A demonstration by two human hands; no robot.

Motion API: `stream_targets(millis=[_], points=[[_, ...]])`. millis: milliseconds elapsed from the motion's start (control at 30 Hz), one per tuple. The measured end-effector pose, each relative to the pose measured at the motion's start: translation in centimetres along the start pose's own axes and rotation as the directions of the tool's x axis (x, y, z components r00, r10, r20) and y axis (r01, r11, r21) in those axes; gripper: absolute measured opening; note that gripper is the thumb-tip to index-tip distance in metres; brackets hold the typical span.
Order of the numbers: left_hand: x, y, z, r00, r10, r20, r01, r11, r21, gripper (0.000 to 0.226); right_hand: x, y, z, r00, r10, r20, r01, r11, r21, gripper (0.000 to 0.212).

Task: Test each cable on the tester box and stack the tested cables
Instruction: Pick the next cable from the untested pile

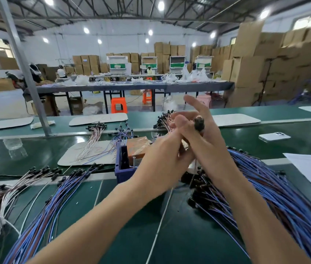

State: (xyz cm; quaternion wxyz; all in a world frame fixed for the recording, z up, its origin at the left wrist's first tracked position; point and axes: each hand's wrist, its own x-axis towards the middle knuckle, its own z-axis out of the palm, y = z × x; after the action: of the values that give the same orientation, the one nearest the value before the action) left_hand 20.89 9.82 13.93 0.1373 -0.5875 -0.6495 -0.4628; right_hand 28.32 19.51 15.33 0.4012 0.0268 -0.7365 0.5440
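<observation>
Green worktop point(179, 235) carries one blue tester box point(121, 168) with an orange top, just at nine o'clock of the two hands, which are raised and pressed together at the middle of the view. The right hand point(204, 141) holds one cable point(199, 123) by its dark plug, pinched between curled fingers, while its forefinger sticks out straight toward twelve o'clock. The left hand point(162, 155) lies against the right with its thumb laid on top; its fingers are hidden behind the right hand, so I cannot tell whether they grip anything. Three cable heaps lie on the near worktop: a white and pink heap point(0, 199) at eight o'clock, a blue and brown heap point(44, 208) at seven o'clock, and the largest heap point(276, 199), blue and brown, at four o'clock, under the right forearm. One white phone point(274, 137) lies at two o'clock, well apart. Beyond the worktop, at twelve o'clock, stand two orange stools point(119, 105).
</observation>
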Motion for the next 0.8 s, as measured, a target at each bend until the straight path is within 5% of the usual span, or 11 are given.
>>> stream_targets(millis=[100,200,267,433,633,800], points=[[3.3,1.4,-0.6,0.985,-0.145,-0.095,0.107,0.938,-0.329,0.009,-0.3,-0.5,-2.1,0.999,0.031,-0.025,-0.031,1.0,0.0,0.055],[6.5,2.5,-1.0,0.957,-0.236,-0.17,0.137,0.882,-0.452,0.006,-0.6,-0.4,-4.8,0.994,0.049,-0.094,-0.052,0.998,-0.037,0.02],[8.2,3.0,-0.8,0.945,-0.288,-0.157,0.166,0.832,-0.529,0.007,-0.4,-0.5,-7.0,0.983,0.069,-0.17,-0.082,0.994,-0.07,0.024],[11.5,1.9,1.8,0.912,-0.398,-0.103,0.227,0.696,-0.682,0.014,0.1,-0.7,-13.8,0.965,0.026,-0.26,-0.147,0.877,-0.458,0.017],[13.0,-1.6,10.2,0.851,-0.503,0.148,0.509,0.724,-0.465,0.019,-2.0,2.4,-19.3,0.92,0.088,-0.382,-0.358,0.588,-0.726,0.023],[13.1,-3.7,15.8,0.855,-0.442,0.272,0.467,0.884,-0.031,0.04,-5.4,6.1,-21.5,0.845,0.281,-0.454,-0.532,0.359,-0.767,0.026]])
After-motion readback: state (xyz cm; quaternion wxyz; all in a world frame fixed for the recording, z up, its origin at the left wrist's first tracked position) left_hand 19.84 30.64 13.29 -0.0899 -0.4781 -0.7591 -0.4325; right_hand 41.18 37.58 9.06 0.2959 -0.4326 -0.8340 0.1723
